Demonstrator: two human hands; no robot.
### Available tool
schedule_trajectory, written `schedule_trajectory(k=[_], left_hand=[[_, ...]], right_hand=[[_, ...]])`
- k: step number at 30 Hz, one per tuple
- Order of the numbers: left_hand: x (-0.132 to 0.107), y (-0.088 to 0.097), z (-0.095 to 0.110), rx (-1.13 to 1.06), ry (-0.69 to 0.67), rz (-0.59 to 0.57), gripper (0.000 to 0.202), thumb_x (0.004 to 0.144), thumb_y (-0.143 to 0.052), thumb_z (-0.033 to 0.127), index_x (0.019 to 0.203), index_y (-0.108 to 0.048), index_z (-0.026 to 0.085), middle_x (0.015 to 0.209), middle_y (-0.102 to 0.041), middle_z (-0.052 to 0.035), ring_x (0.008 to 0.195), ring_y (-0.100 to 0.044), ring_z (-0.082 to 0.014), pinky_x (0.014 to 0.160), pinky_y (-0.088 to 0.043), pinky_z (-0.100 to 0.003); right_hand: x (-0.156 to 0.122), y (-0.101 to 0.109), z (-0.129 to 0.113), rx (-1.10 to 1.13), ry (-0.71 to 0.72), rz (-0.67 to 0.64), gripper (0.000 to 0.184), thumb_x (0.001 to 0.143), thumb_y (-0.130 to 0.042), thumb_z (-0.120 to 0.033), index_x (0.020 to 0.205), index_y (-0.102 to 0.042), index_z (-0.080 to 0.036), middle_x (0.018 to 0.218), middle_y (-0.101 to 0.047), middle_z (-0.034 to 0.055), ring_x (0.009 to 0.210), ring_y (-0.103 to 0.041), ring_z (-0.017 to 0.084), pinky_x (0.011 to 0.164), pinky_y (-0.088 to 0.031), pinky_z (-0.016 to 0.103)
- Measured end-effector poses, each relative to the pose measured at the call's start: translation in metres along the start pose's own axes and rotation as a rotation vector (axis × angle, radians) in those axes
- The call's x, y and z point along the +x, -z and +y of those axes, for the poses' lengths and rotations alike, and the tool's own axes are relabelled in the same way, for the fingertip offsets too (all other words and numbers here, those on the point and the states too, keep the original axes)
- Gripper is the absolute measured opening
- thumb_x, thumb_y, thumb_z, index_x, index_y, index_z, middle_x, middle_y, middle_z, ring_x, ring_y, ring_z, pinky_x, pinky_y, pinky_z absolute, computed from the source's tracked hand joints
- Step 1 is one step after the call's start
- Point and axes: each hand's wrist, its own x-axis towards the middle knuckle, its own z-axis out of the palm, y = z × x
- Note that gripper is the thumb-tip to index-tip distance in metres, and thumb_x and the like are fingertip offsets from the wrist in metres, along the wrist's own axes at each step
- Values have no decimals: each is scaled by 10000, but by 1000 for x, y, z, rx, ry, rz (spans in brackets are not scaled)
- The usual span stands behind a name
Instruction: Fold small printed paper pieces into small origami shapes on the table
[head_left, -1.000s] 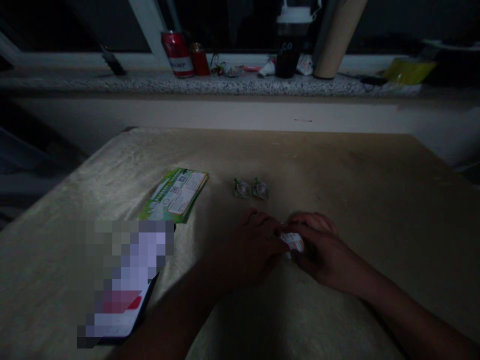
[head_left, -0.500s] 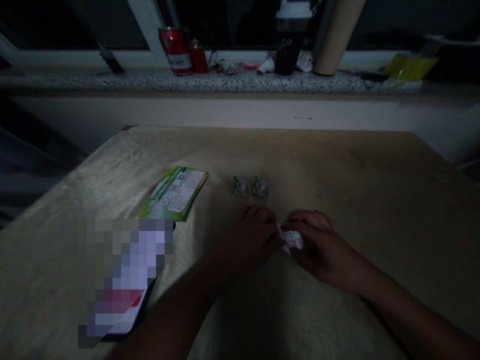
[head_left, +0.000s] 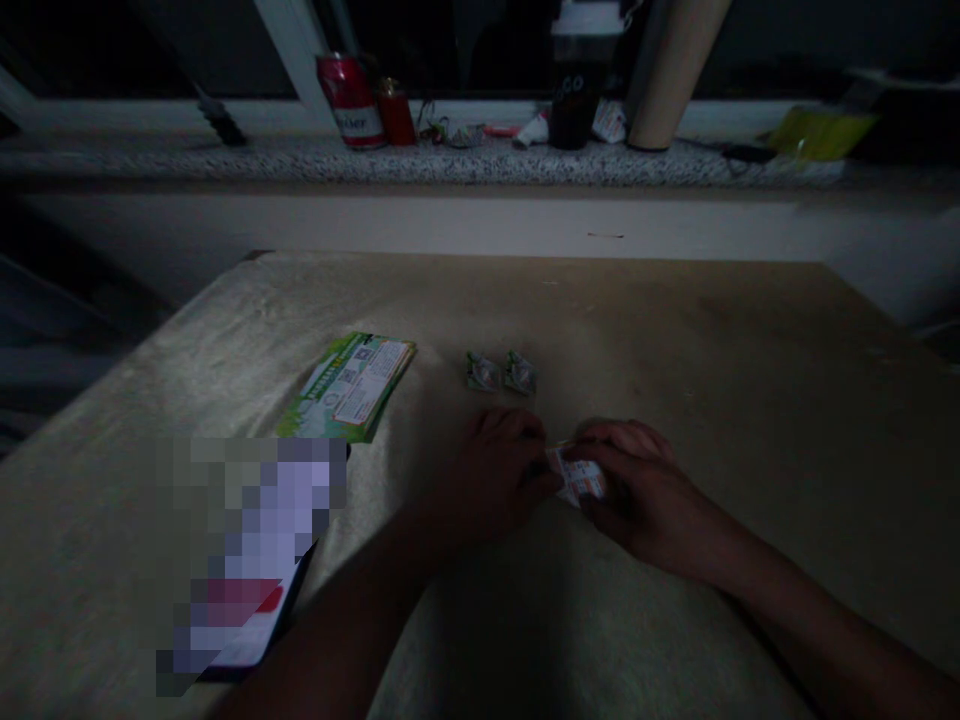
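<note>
Low over the table, a small folded printed paper (head_left: 581, 478), white with orange and dark print, lies between my hands. My right hand (head_left: 637, 490) is closed on it, thumb at the near edge and fingers over the far side. At the paper's left edge is my left hand (head_left: 495, 475), its fingers curled and its thumb against the paper; the fingertips are partly hidden in shadow. Beyond my hands, two small folded paper pieces (head_left: 481, 372) with green and pale print sit side by side. To the left lies a stack of green printed leaflets (head_left: 356, 385).
A phone (head_left: 270, 560) with a lit, blurred-out screen lies left of my left forearm. On the speckled windowsill (head_left: 450, 168) stand a red can (head_left: 351, 105), a red lighter (head_left: 396, 112), a dark cup (head_left: 576, 95) and a tan cylinder (head_left: 671, 75).
My left hand has shifted slightly left, and more of the paper's printed face shows between my hands. My right hand stays nearly in place.
</note>
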Motion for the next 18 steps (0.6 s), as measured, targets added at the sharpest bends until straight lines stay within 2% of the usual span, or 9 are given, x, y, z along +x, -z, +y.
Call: schedule_trajectory(k=[5,13,18], left_hand=[[-3,2,-6,-43,3,-14,99,935,-689,271,947,-776,225,1305,-628,-72,1300,-509,-278,1153,-330,-510],[5,-10,8,36,150,82,169,963,-642,271,886,-752,167,1357,-606,-132,1319,-511,-310,1130,-364,-543],[4,-15,12,83,185,122,180,955,-651,291,838,-726,176,1377,-586,-129,1313,-505,-334,1107,-381,-580]], right_hand=[[-1,-1,1,-5,0,2,474,815,-665,-147,1265,-623,-291,1263,-628,78,1211,-578,288,1090,-374,547],[0,0,1,9,12,6,524,793,-665,-119,1274,-623,-321,1243,-637,67,1202,-584,293,1073,-389,550],[-1,-1,1,19,23,20,532,799,-665,-121,1283,-616,-334,1241,-637,67,1202,-584,297,1073,-387,551]])
